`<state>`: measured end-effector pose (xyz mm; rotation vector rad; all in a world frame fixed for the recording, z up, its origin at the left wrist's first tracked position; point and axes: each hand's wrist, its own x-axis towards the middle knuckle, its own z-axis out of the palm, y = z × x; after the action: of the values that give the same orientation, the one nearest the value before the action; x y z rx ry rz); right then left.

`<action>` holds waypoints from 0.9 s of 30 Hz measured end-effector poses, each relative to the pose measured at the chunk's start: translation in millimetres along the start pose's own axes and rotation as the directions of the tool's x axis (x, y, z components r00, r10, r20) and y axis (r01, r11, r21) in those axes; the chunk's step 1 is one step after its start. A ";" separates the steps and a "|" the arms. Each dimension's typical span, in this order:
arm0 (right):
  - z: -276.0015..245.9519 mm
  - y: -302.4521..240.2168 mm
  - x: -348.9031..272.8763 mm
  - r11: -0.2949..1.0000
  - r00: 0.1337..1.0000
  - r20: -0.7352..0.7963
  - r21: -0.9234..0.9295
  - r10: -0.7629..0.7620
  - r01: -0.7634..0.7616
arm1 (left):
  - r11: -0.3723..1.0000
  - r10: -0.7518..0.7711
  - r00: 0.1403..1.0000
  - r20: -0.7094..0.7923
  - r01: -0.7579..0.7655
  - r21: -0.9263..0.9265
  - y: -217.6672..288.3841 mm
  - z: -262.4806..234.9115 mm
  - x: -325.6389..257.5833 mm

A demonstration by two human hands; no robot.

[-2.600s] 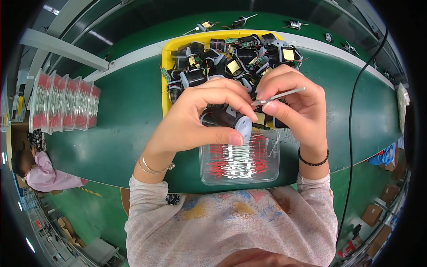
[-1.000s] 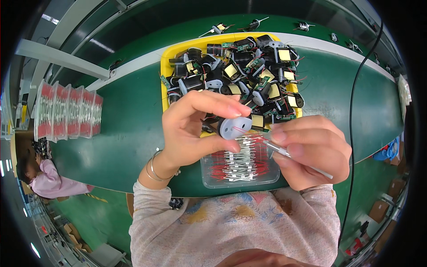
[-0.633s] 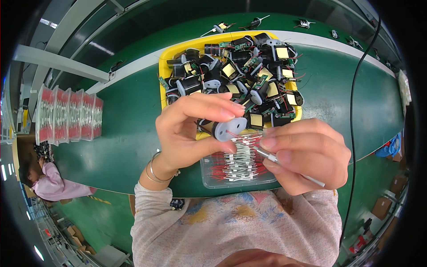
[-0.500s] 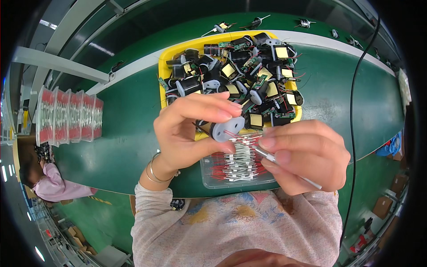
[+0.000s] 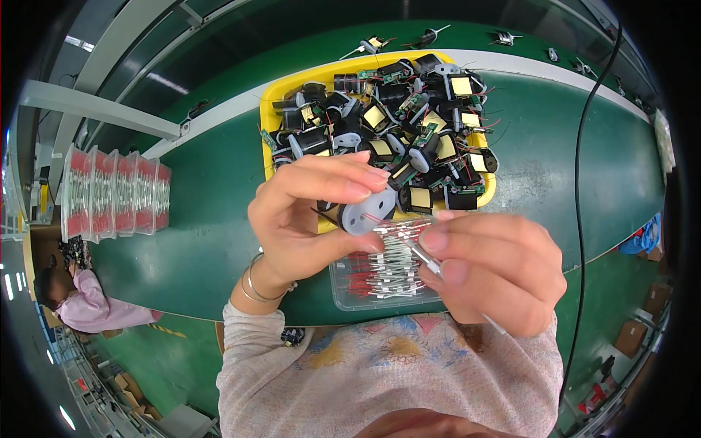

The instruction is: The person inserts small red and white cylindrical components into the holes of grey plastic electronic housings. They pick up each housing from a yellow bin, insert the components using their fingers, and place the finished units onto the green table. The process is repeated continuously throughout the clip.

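My left hand [image 5: 292, 212] is closed round a black cylindrical part with a grey oval end cap [image 5: 367, 212], which has small holes in its face. Thin red wires come out at the cap, on the side toward my other hand. Between the thumb and fingers of my right hand [image 5: 504, 274] is a slim silver-and-white rod-like piece [image 5: 426, 260], its exact kind unclear. Its tip points up and left toward the wires, and whether it touches them I cannot tell. Below both hands lies a clear plastic box [image 5: 350, 301] of red-and-white wire leads [image 5: 398, 274].
Behind my hands, a yellow bin [image 5: 269, 106] is heaped with similar black parts and small green circuit boards. Stacked clear boxes [image 5: 117, 193] of leads stand at left. A black cable [image 5: 578, 182] hangs at right. A person in pink [image 5: 98, 303] sits far left.
My right hand has shifted slightly left and down with the rod-like piece, which is tilted more steeply. The left hand with the black part has moved a little left.
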<state>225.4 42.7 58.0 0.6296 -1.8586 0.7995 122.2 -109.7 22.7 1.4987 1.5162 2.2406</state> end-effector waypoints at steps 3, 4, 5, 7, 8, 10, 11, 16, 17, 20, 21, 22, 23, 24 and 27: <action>-2.8 -2.1 -0.2 0.999 0.998 0.029 0.016 0.048 -0.049 | 1.000 0.015 1.000 -0.001 -0.015 0.016 -0.6 0.0 -0.4; -4.3 -2.2 -0.1 0.997 0.997 0.050 0.025 0.067 -0.068 | 0.999 0.023 1.000 0.001 -0.023 0.024 -0.8 -0.3 -0.6; -8.6 -1.7 0.2 0.995 0.993 0.084 0.040 0.083 -0.087 | 0.999 0.029 1.000 0.006 -0.029 0.032 -0.6 -0.4 -0.3; -12.0 -1.7 1.9 0.991 0.987 0.116 0.060 0.115 -0.122 | 0.998 0.041 0.999 0.013 -0.042 0.046 0.0 -0.3 0.7; -12.6 -2.2 2.8 0.988 0.985 0.113 0.067 0.130 -0.139 | 0.998 0.044 0.999 0.017 -0.045 0.051 0.3 -0.5 1.1; -12.9 -2.2 3.1 0.986 0.984 0.107 0.078 0.141 -0.150 | 0.997 0.049 0.999 0.024 -0.050 0.064 0.9 -0.7 1.6; -12.8 -1.9 3.0 0.986 0.985 0.103 0.082 0.136 -0.145 | 0.996 0.053 0.998 0.024 -0.055 0.068 1.0 -0.6 1.6; -10.0 -4.9 2.9 0.977 0.981 0.083 0.108 0.176 -0.184 | 0.995 0.067 0.997 0.024 -0.068 0.078 0.8 -0.7 2.0; -10.4 -5.6 3.6 0.975 0.980 0.087 0.111 0.181 -0.191 | 0.995 0.066 0.997 0.024 -0.068 0.073 1.1 -0.7 2.2; -11.4 -6.9 2.6 0.977 0.976 0.114 0.085 0.185 -0.195 | 0.996 0.066 0.997 0.026 -0.068 0.064 0.6 -0.6 2.3; -11.4 -6.5 1.7 0.981 0.978 0.117 0.072 0.171 -0.180 | 0.996 0.066 0.997 0.027 -0.068 0.062 0.1 -0.4 2.0; -11.1 -6.0 1.0 0.985 0.981 0.120 0.064 0.155 -0.163 | 0.996 0.065 0.998 0.026 -0.067 0.065 0.5 -0.7 1.4; -10.0 -4.5 -0.3 0.990 0.986 0.115 0.058 0.124 -0.131 | 0.995 0.066 0.998 0.023 -0.067 0.068 1.0 -0.9 1.0; -8.4 -2.9 -0.8 0.994 0.991 0.099 0.049 0.088 -0.094 | 0.995 0.066 0.998 0.021 -0.068 0.070 1.6 -1.1 0.6; -4.6 0.8 -0.8 1.000 0.999 0.045 0.001 -0.011 0.011 | 0.997 0.059 0.998 0.014 -0.060 0.055 0.9 -0.8 0.7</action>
<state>227.9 46.7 58.5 0.6627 -1.8943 0.7840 121.6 -110.3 23.7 1.5906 1.5632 2.2339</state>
